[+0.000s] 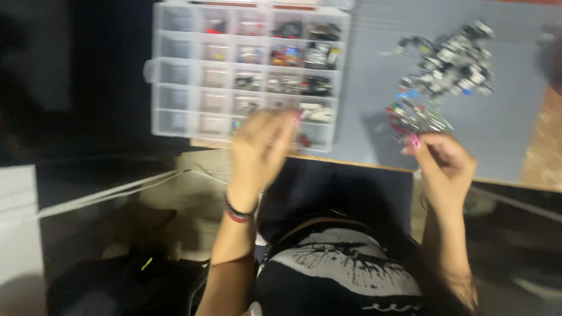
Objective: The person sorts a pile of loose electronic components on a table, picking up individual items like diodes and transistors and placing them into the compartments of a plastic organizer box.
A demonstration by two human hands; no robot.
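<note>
- Hands first: our left hand (260, 149) hovers over the near edge of the clear compartment box (246, 73), fingers loosely curled. It's too blurry for us to tell if anything is pinched in it.
- Our right hand (445, 164) sits at the near edge of the grey mat (509, 134), fingertips pinched together just beside the pile of small electronic parts (445, 76). We can't tell if a part is between them.
- That pile lies on the mat, right of the box.
- Box cells hold tiny mixed bits; both sit on the desk (541, 164).
- We've got a red-and-black wristband (239, 213) on the left wrist.
</note>
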